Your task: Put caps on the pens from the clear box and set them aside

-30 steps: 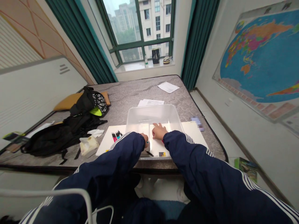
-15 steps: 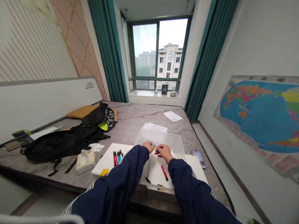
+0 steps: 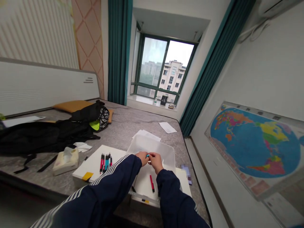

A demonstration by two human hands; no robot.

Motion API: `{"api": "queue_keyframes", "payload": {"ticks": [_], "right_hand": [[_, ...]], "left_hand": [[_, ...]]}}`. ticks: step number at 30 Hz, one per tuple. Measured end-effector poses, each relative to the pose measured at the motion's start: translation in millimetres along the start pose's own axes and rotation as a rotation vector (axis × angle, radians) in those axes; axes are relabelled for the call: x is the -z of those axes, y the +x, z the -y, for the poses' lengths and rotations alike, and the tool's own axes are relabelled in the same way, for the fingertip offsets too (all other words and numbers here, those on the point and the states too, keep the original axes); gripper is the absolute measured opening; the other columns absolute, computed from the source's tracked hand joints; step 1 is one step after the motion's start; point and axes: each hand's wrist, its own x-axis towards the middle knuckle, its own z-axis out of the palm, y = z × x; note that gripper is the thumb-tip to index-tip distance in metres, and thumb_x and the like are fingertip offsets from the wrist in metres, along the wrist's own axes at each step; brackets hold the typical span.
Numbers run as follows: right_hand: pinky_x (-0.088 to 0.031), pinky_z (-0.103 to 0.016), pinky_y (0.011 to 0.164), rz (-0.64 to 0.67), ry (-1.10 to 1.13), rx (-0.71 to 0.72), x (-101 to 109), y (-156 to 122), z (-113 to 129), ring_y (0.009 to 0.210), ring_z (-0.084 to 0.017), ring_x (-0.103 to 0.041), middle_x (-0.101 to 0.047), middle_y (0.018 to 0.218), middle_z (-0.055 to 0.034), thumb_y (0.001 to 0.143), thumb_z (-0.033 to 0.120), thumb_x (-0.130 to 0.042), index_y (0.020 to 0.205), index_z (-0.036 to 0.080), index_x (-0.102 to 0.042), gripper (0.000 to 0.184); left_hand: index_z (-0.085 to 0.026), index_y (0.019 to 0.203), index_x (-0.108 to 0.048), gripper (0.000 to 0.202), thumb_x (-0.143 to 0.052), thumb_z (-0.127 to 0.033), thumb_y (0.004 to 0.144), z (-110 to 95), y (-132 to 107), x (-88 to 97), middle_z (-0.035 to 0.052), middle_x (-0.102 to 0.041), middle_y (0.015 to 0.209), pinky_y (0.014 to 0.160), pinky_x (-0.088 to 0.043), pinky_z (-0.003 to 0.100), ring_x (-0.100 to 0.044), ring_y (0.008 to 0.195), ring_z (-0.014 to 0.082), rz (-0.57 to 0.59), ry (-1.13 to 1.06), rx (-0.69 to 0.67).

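My left hand [image 3: 142,157] and my right hand [image 3: 156,161] meet over a white sheet, both pinched on a small teal pen or cap [image 3: 147,155] between them. They hover just in front of a clear plastic box [image 3: 152,148] on the grey mattress. A red pen [image 3: 151,183] lies on the white sheet [image 3: 144,186] below my right wrist. A ruler [image 3: 144,199] runs along the sheet's near edge. Several red and teal pens [image 3: 105,161] lie in a row on the white board [image 3: 95,163] to the left.
A tissue pack [image 3: 66,161] and a black backpack [image 3: 47,136] lie on the left of the mattress [image 3: 123,123], with loose papers [image 3: 167,127] farther back. A world map [image 3: 254,142] hangs on the right wall. A floor gap runs along the bed's right side.
The view has tilted up and swung left. My hands lifted off the sheet and came together on the teal item. The red pen now lies uncovered on the sheet.
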Motion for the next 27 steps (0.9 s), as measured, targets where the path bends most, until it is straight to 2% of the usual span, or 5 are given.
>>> {"api": "queue_keyframes", "payload": {"ticks": [7,12,18,22,27], "right_hand": [[-0.049,-0.022,0.049,-0.011,0.026,-0.012,1,-6,5,0.059,-0.012,-0.060,-0.059,0.069,-0.0009,0.069,0.024,-0.066,0.079,0.014,-0.061,0.015],[-0.050,-0.022,0.049,0.014,0.077,-0.032,3,-2,6,0.060,-0.013,-0.062,-0.060,0.068,-0.0002,0.068,0.030,-0.070,0.077,0.015,-0.055,0.023],[-0.052,-0.023,0.052,0.043,0.086,-0.042,2,3,3,0.063,-0.014,-0.064,-0.059,0.066,-0.0005,0.069,0.027,-0.069,0.078,0.014,-0.057,0.020],[-0.051,-0.022,0.051,0.008,0.095,-0.045,2,3,3,0.062,-0.012,-0.063,-0.062,0.072,-0.0017,0.071,0.024,-0.067,0.079,0.014,-0.058,0.016],[-0.050,-0.022,0.050,0.008,0.069,-0.059,3,4,4,0.060,-0.012,-0.061,-0.060,0.066,-0.0006,0.071,0.023,-0.065,0.080,0.013,-0.059,0.015]], "left_hand": [[-0.019,0.103,-0.067,0.035,-0.041,-0.034,0.086,3,5,-4.5,0.0151,-0.070,0.102,0.080,-0.050,0.037,-0.065,0.097,0.0282,0.040,0.025,0.019],[-0.019,0.100,-0.067,0.037,-0.036,-0.037,0.089,5,10,0.3,0.0151,-0.070,0.100,0.079,-0.050,0.037,-0.066,0.095,0.0277,-0.005,0.050,0.058],[-0.021,0.101,-0.067,0.035,-0.038,-0.037,0.088,5,10,7.2,0.0139,-0.070,0.101,0.078,-0.050,0.038,-0.066,0.096,0.0282,0.016,0.078,0.014],[-0.022,0.101,-0.067,0.034,-0.039,-0.036,0.087,6,10,4.6,0.0137,-0.070,0.099,0.077,-0.050,0.038,-0.066,0.095,0.0285,0.031,0.094,-0.025],[-0.022,0.102,-0.067,0.037,-0.039,-0.041,0.088,8,12,2.0,0.0134,-0.070,0.100,0.077,-0.050,0.037,-0.066,0.094,0.0277,0.040,0.099,-0.050]]}}
